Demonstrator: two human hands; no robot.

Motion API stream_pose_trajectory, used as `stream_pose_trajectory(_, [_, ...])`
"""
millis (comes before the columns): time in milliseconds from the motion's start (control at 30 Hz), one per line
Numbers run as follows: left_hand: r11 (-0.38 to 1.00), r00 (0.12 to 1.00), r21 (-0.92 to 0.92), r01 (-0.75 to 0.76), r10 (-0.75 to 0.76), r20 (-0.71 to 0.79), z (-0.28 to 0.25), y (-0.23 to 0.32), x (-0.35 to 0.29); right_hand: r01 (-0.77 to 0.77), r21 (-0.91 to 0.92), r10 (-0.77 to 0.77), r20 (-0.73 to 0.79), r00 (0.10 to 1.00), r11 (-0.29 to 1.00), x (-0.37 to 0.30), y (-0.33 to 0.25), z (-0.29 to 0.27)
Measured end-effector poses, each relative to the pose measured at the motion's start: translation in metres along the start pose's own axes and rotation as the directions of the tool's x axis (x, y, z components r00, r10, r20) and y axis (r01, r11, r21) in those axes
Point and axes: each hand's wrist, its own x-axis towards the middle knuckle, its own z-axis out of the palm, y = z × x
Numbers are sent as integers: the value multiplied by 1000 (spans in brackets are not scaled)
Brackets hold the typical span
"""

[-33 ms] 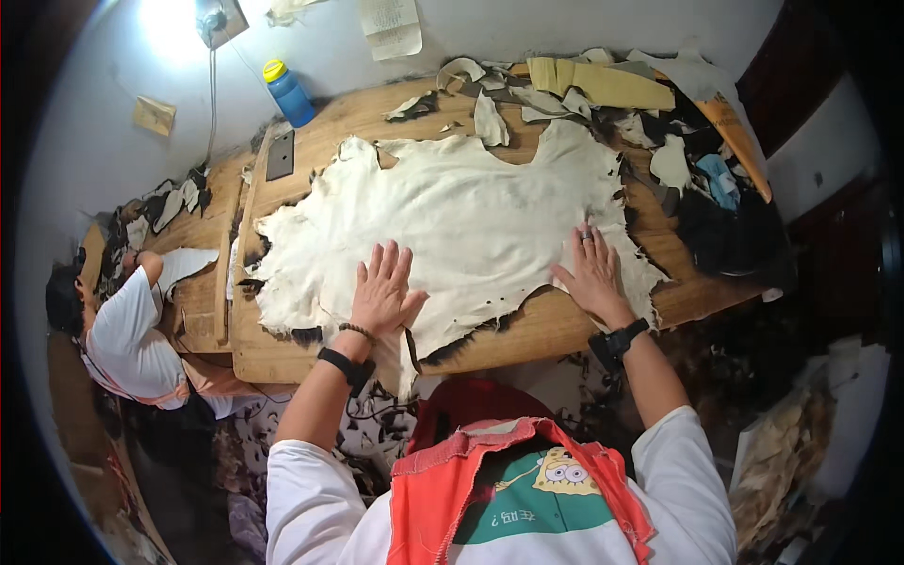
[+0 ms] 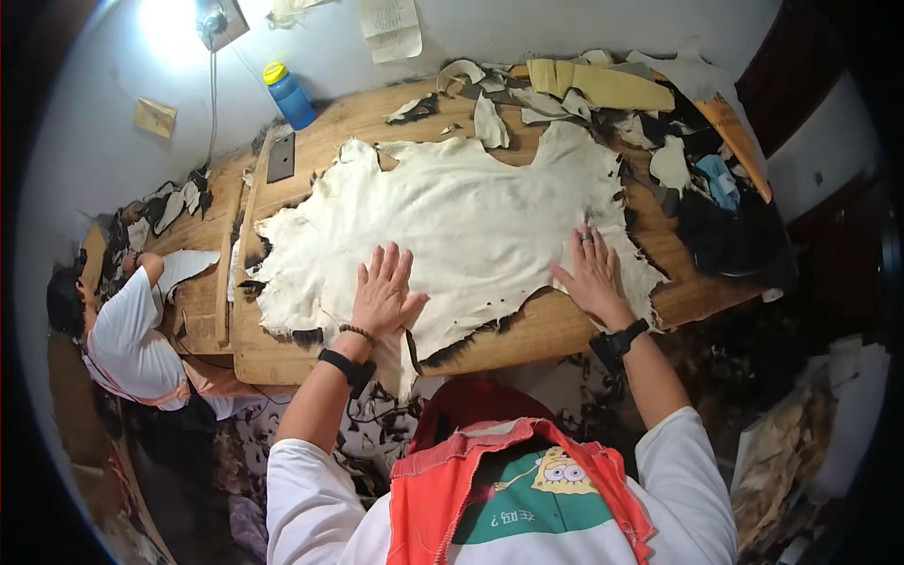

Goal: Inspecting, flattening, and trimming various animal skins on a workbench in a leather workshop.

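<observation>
A large cream-white animal hide (image 2: 452, 217) lies spread skin side up on the wooden table, with dark fur showing along its ragged edges. My left hand (image 2: 384, 292) rests flat on its near left part, fingers stretched and thumb out to the side. On the near right part lies my right hand (image 2: 593, 268), also flat with the fingers apart and a ring on one of them. Neither hand holds anything. One narrow flap of the hide hangs over the table's front edge beside my left wrist.
Hide scraps (image 2: 490, 122) and a yellowish folded sheet (image 2: 603, 85) lie along the back. Dark fur pieces (image 2: 725, 231) are heaped at the right. A blue bottle (image 2: 290, 99) and a flat dark phone-like object (image 2: 281, 157) stand and lie back left. Another person (image 2: 137, 330) works at the far left.
</observation>
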Motion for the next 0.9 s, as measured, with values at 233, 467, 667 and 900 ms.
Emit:
stream_pose_trajectory(233, [819,939,-571,61,-240,-245,-22,-69,-64,34,497,174,-364,915,867,-37,78,0])
stream_pose_trajectory(467, [1000,970,9,-5,7,-241,-33,-90,-130,-548,437,619,-24,785,713,-109,84,-30])
stream_pose_trajectory(667, [958,972,-193,-210,225,61,-53,-62,-120,-616,660,535,363,763,431,-102,95,-32])
stream_pose_trajectory(900, [809,974,-583,-74,-68,-218,-46,-86,-87,-102,812,417,398,817,-575,-74,62,-57])
